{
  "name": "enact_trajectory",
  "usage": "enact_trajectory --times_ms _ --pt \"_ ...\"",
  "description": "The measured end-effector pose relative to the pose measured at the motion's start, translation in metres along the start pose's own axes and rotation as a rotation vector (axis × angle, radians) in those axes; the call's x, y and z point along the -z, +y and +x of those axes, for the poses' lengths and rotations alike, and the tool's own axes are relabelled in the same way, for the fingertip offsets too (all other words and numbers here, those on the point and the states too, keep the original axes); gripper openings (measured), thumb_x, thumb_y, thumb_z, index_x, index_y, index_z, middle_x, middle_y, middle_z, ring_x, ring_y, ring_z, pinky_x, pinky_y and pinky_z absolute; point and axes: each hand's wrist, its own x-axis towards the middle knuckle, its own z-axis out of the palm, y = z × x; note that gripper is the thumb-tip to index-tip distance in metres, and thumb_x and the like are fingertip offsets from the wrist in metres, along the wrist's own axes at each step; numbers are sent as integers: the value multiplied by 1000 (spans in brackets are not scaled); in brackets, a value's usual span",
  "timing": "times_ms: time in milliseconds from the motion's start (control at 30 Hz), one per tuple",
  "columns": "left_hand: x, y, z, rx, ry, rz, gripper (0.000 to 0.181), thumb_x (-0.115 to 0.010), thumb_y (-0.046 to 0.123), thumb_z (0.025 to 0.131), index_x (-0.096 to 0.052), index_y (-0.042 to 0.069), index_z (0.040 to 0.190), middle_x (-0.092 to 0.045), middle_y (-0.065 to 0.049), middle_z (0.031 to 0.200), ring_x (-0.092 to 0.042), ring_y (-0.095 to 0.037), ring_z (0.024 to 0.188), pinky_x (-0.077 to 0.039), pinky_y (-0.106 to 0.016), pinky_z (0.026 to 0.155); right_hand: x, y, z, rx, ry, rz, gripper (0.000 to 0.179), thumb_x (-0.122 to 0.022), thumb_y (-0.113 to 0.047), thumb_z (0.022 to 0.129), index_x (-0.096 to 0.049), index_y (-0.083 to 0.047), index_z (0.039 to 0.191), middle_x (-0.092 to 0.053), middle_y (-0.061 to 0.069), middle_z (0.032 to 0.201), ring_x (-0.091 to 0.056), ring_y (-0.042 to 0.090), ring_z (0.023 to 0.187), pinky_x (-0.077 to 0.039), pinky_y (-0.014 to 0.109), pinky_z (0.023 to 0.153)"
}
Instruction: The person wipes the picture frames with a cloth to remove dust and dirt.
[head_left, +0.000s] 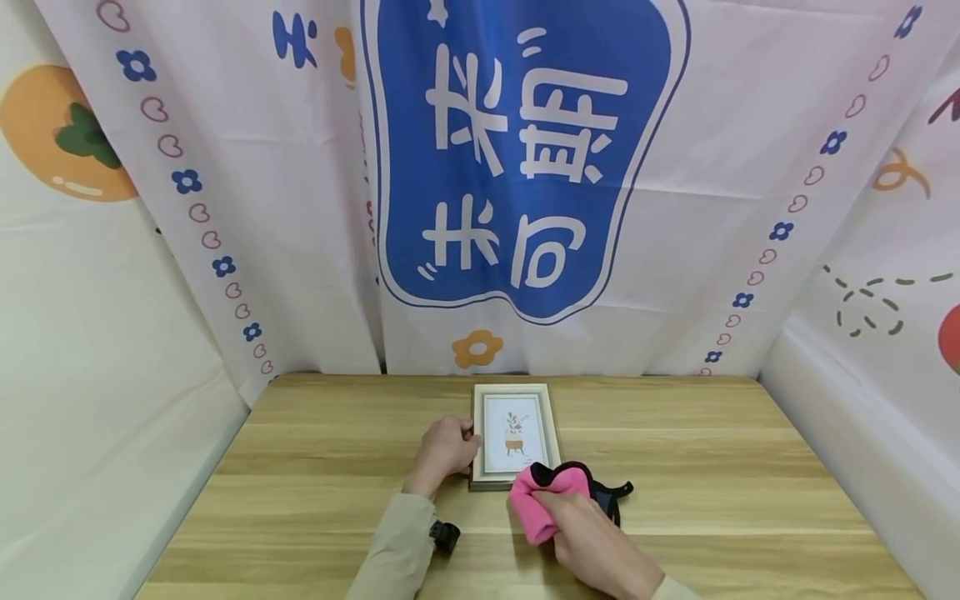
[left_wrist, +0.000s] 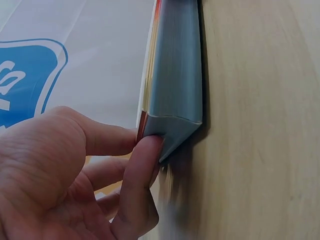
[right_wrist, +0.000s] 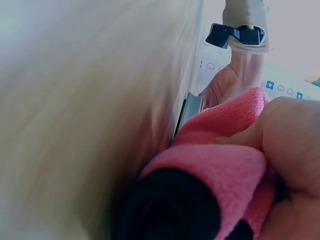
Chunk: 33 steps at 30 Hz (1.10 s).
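Observation:
A picture frame (head_left: 487, 481) with a cream border and a small potted-plant print lies on the wooden table. My left hand (head_left: 447, 450) grips its left side; in the left wrist view, thumb and fingers (left_wrist: 142, 165) pinch the corner of the grey-blue frame edge (left_wrist: 175, 75). Bunched in my right hand (head_left: 592, 533) is a pink cloth (head_left: 534, 510) with black trim, close by the frame's lower right corner and overlapping it in the head view. The right wrist view has the pink cloth (right_wrist: 210, 160) large in front, partly hiding the frame.
The wooden table (head_left: 315, 483) reaches back to a hanging white curtain (head_left: 697, 108) with a blue printed sign. White printed cloth walls (head_left: 90, 333) stand on both sides. A black wrist camera (head_left: 446, 537) sits on my left sleeve.

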Motion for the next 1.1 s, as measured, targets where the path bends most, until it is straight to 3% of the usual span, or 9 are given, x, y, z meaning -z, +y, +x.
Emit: enact_trajectory --times_ms 133,200,300,467,567,767,867,1000,1100 --pt "-1 -1 2 7 2 -22 17 -67 18 105 -78 7 108 -63 -7 90 -66 -14 60 -59 -29 58 -7 -4 8 20 -1 8 52 -55 17 88 -71 -10 130 -74 0 127 -60 0 86 -54 20 78" --pt "-1 -1 2 5 4 -33 30 -67 19 104 -75 8 131 -67 -9 99 -67 -14 61 -59 -29 59 -11 -8 13 38 -4 9 49 -55 15 90 -72 -10 129 -75 1 128 -63 0 90 -57 21 81" --pt "0 -1 2 4 -5 -50 42 -68 20 105 -66 8 144 -71 -13 111 -68 -13 61 -60 -28 60 -16 -14 22 55 -16 27 47 -56 13 92 -73 -9 130 -76 0 121 -62 -2 90 -57 20 80" --pt "0 -3 3 -12 -13 -67 40 -68 19 104 -68 8 143 -73 -12 107 -68 -11 57 -59 -27 57 -22 -21 34 72 -42 62 50 -58 14 90 -72 -8 133 -76 -1 112 -58 -1 81 -54 18 76" --pt "0 -4 5 -40 -1 -47 35 -69 18 103 -73 9 137 -74 -10 104 -66 -11 58 -57 -27 57 -25 -23 40 94 -41 52 52 -57 15 89 -72 -8 134 -77 1 120 -64 0 94 -58 22 87" --pt "-1 -6 9 -72 45 3 37 -71 23 102 -73 8 136 -73 -14 135 -67 -22 93 -55 -38 82 -27 -23 46 133 -60 140 61 -57 17 87 -68 -9 141 -73 2 136 -67 8 121 -56 28 103" --pt "-2 -7 10 -54 50 -15 38 -71 24 102 -73 8 137 -71 -15 139 -69 -26 105 -57 -45 92 -22 -22 43 142 -78 257 74 -55 18 83 -64 -14 149 -68 1 144 -65 8 115 -54 25 99" --pt "-3 -6 10 -33 55 -9 39 -71 26 103 -72 8 137 -76 -11 128 -68 -22 97 -55 -39 85 -8 -21 32 134 -73 352 79 -52 19 81 -64 -20 149 -70 -4 138 -59 5 97 -49 21 88" --pt "-3 -4 10 -15 61 5 40 -71 26 102 -72 9 138 -76 -6 115 -61 -19 86 -49 -33 74 9 -22 20 100 -34 365 78 -51 19 80 -64 -18 148 -71 -2 138 -63 6 105 -53 25 95"
